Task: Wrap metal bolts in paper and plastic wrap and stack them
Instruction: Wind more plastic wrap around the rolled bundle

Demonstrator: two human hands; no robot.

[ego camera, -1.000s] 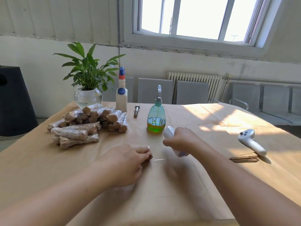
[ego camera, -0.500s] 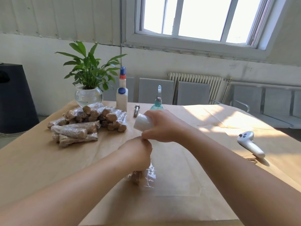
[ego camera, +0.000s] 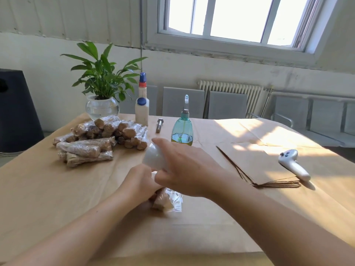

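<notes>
Bolts already wrapped lie in a heap (ego camera: 96,139) at the far left of the surface (ego camera: 48,189), in front of the potted plant (ego camera: 101,89) and just left of the glue bottle (ego camera: 142,110). One bare bolt (ego camera: 159,125) lies beyond, between that bottle and the green spray bottle (ego camera: 182,129). At the middle, the left hand (ego camera: 140,184) grips a paper-wrapped bolt (ego camera: 163,201) with clear film trailing off its end. Just above it the right hand (ego camera: 184,169) holds the plastic-wrap roll (ego camera: 154,157), fingers curled over it. This looks like the plastic stage: the next move probably needs the roll carried around the bolt while the left hand turns it. Open room lies near and to the left; on the right, the stacked paper sheets (ego camera: 257,166) and a white controller (ego camera: 293,164) sit well apart.
</notes>
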